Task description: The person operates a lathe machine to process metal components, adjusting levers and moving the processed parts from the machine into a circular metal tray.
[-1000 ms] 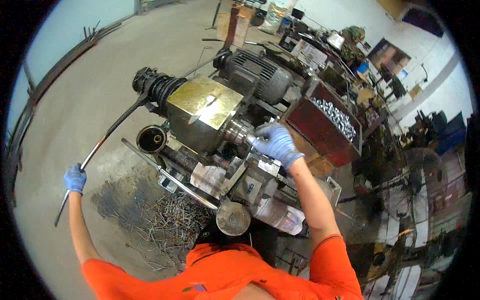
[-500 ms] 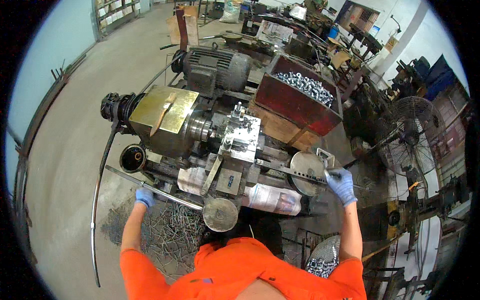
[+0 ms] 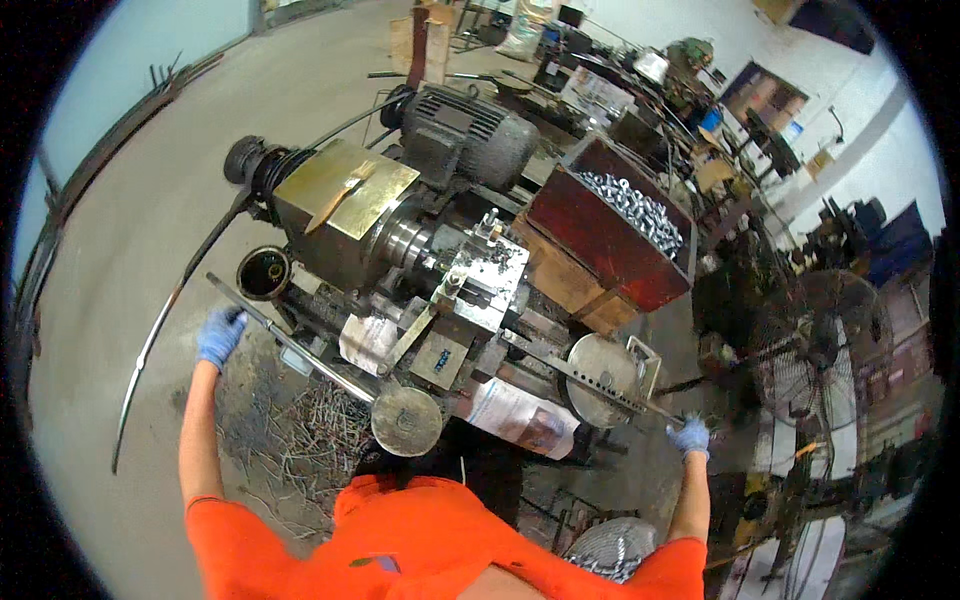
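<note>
My left hand [image 3: 221,338], in a blue glove, is beside the far left end of a long metal lever bar [image 3: 300,345]. Its fingers are apart near the bar; whether they touch it I cannot make out. The bar runs to a round metal disc [image 3: 407,421] in front of me. At the right, my gloved right hand [image 3: 688,434] is closed around the end of a thin rod [image 3: 662,411], which continues a flat bar with holes [image 3: 590,382]. Between my hands stands a small lathe, with its chuck [image 3: 408,242] and a chip-covered tool slide [image 3: 485,285].
A wooden brush [image 3: 340,200] lies on the lathe's brass-coloured cover [image 3: 380,183]. Behind are a motor [image 3: 465,140] and a red bin [image 3: 600,222] of short shiny metal pieces. Metal shavings [image 3: 315,430] cover the floor at my left; a standing fan [image 3: 820,340] is at right.
The view has turned and shifted. My left hand has moved up and left toward the lever bar's end. My right hand has slid outward from the holed bar to the rod's end.
</note>
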### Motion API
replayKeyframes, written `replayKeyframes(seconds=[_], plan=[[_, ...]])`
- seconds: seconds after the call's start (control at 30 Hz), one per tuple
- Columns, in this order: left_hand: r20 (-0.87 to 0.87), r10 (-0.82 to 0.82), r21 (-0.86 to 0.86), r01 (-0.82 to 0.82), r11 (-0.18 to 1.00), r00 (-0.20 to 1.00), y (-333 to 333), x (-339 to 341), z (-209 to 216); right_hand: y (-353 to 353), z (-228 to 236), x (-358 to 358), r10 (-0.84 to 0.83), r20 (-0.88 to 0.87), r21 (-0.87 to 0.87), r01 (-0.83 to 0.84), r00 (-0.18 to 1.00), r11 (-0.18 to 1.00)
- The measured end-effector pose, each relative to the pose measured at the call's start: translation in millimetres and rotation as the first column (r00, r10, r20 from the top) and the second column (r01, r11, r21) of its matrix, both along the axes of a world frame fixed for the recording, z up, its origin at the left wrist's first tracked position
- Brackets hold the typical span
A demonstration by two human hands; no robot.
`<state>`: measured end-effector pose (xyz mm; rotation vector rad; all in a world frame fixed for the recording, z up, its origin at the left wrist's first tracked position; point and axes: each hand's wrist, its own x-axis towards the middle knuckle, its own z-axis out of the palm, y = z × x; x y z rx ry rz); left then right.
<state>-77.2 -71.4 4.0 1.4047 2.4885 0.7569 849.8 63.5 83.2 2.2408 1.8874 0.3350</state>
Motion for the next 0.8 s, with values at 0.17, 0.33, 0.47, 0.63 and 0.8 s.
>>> replayKeyframes(seconds=[0.17,0.33,0.47,0.63,0.8], plan=[[-0.029,-0.029,0.185,0.034,0.982,0.999,19,64,94,7,-18,10,-0.278,-0.056,-0.142,0.267,0.959,0.953],[0.022,-0.150,0.191,0.143,0.971,0.988,65,69,38,-28,-49,7,-0.175,-0.089,0.162,0.188,0.981,0.969],[-0.358,-0.118,-0.269,0.019,0.963,0.926,77,118,57,-102,-55,-18,-0.218,-0.132,0.232,0.244,0.967,0.942],[-0.314,0.023,-0.213,-0.094,0.973,0.949,74,100,39,-213,-48,-12,-0.403,-0.380,0.048,0.453,0.832,0.890],[-0.306,-0.007,-0.204,-0.058,0.977,0.952,80,109,56,-321,-80,74,-0.679,-0.247,-0.073,0.685,0.692,0.725]])
